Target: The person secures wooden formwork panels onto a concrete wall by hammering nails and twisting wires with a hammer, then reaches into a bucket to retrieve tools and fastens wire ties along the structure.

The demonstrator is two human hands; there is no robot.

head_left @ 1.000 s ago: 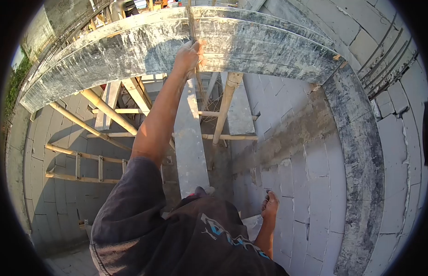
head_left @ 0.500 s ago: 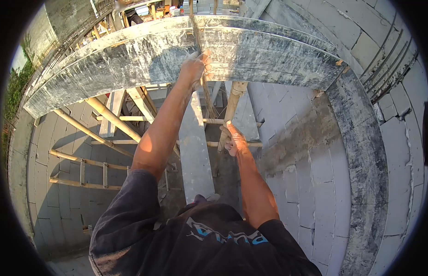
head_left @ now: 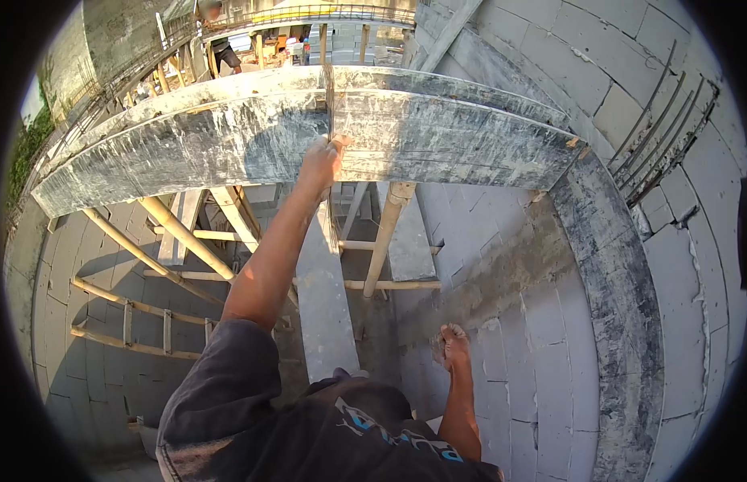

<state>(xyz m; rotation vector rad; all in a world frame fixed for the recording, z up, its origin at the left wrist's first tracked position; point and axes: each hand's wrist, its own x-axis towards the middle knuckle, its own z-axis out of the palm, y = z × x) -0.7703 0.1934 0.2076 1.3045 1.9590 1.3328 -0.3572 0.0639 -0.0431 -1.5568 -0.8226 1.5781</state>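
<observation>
My left hand (head_left: 322, 165) is closed around a bundle of thin wires (head_left: 330, 95) against the face of a stained formwork board (head_left: 454, 140). The strands run up over the board's top edge, and their loose ends hang below it. Lower down on the right, my right hand (head_left: 454, 345) is curled, apart from the board and close to my body. A blurred greyish shape shows beside its fingers; I cannot tell what it is. A bamboo post (head_left: 388, 237) stands under the board, between my two hands.
Below me lies a narrow grey plank (head_left: 327, 309) with my shoe tips at its near end. A bamboo ladder (head_left: 144, 313) is at left, with slanted bamboo props (head_left: 184, 221) nearby. Rebar (head_left: 663, 132) juts from the block wall (head_left: 502, 365) side. Another person (head_left: 222, 50) is far back.
My right hand has dropped away from the bamboo post, down and to the right. The view has tilted up; my left hand stays on the wires at the board.
</observation>
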